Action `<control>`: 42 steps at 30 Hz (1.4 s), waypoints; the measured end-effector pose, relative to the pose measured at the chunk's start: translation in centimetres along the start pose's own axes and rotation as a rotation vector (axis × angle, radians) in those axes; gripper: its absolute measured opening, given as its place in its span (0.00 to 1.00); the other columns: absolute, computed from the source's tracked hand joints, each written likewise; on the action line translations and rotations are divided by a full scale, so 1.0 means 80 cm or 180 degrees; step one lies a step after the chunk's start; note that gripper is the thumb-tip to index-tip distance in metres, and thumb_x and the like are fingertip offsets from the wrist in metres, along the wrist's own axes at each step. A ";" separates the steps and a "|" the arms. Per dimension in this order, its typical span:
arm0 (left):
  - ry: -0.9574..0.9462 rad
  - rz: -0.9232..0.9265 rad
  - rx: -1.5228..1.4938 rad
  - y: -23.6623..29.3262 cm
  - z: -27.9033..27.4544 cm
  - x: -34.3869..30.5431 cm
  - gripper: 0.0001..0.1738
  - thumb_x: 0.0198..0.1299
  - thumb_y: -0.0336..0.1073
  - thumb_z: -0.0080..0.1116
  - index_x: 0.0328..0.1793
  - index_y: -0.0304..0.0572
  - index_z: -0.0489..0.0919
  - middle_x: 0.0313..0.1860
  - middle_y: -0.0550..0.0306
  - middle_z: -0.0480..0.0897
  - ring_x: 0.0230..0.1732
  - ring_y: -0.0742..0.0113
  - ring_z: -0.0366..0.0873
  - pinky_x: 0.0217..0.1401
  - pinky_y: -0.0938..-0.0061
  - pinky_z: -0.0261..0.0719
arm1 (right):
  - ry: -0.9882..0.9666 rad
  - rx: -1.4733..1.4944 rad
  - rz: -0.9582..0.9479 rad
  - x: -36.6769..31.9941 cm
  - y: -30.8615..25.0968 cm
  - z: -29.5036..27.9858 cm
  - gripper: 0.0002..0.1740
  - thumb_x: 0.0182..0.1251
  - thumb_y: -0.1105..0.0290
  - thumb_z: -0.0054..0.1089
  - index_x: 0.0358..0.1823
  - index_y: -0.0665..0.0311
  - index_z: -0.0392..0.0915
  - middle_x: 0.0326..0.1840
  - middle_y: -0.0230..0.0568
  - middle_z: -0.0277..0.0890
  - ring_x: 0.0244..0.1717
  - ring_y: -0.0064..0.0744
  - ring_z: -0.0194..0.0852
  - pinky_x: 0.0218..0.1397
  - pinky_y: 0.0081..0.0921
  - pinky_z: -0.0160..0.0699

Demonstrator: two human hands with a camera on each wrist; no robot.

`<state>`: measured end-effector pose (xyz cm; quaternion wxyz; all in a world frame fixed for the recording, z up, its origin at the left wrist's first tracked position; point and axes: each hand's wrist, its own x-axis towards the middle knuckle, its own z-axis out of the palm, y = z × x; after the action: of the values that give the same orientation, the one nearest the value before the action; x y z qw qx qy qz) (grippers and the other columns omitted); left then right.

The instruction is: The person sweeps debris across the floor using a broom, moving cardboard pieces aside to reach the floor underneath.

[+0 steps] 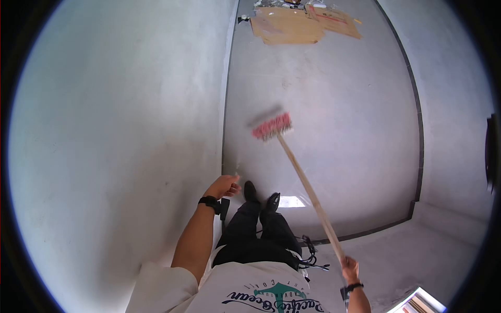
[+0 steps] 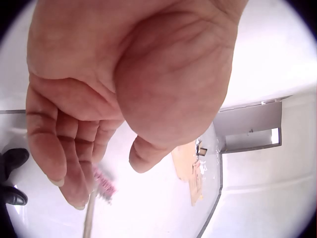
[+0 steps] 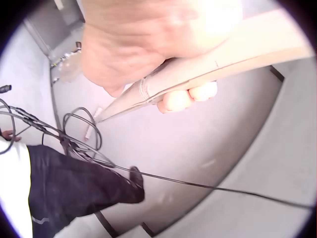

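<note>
A broom head with red and white bristles [image 1: 272, 127] is over the grey floor ahead of the feet, on a long wooden handle [image 1: 310, 193]. My right hand [image 1: 350, 269] grips the handle near its upper end; in the right wrist view the fingers [image 3: 178, 100] curl round the wood [image 3: 198, 69]. My left hand [image 1: 224, 185] hangs by the left wall, holding nothing, its fingers loosely bent. The left wrist view shows its palm [image 2: 124, 74], with the broom head [image 2: 104, 184] far beyond the fingertips.
Flattened cardboard [image 1: 287, 25] and small litter lie at the far end. A pale wall [image 1: 130, 104] stands close on the left, another [image 1: 449, 78] on the right. Black cables [image 3: 74, 144] hang at the waist. Shoes [image 1: 251, 191] are near the left wall.
</note>
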<state>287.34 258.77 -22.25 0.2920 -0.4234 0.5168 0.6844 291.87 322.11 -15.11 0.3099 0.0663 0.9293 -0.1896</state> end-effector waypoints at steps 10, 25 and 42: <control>0.0173 -0.0021 -0.0049 -0.007 -0.003 -0.010 0.23 0.62 0.51 0.50 0.52 0.38 0.70 0.36 0.56 0.79 0.31 0.70 0.78 0.31 0.78 0.74 | -0.0405 -0.0490 0.0596 0.001 0.049 0.093 0.24 0.60 0.49 0.48 0.29 0.65 0.78 0.31 0.58 0.76 0.37 0.62 0.73 0.38 0.51 0.71; 0.0608 0.0131 0.0189 0.031 0.007 -0.043 0.22 0.62 0.50 0.50 0.50 0.38 0.72 0.31 0.57 0.78 0.28 0.70 0.77 0.31 0.76 0.74 | 0.0098 0.0608 -0.0671 0.241 -0.104 0.110 0.23 0.63 0.48 0.52 0.37 0.63 0.78 0.26 0.52 0.76 0.28 0.54 0.73 0.30 0.36 0.70; 0.0681 -0.0104 0.0116 -0.018 -0.022 -0.014 0.18 0.62 0.47 0.51 0.44 0.38 0.73 0.30 0.56 0.77 0.28 0.69 0.77 0.29 0.76 0.74 | -0.0629 -0.0688 -0.0780 0.255 -0.145 0.187 0.21 0.63 0.51 0.46 0.36 0.62 0.78 0.36 0.55 0.77 0.42 0.58 0.74 0.43 0.47 0.73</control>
<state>289.59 257.53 -22.15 0.2539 -0.4970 0.5504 0.6210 280.98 305.64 -34.77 0.3795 -0.1000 0.9104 -0.1306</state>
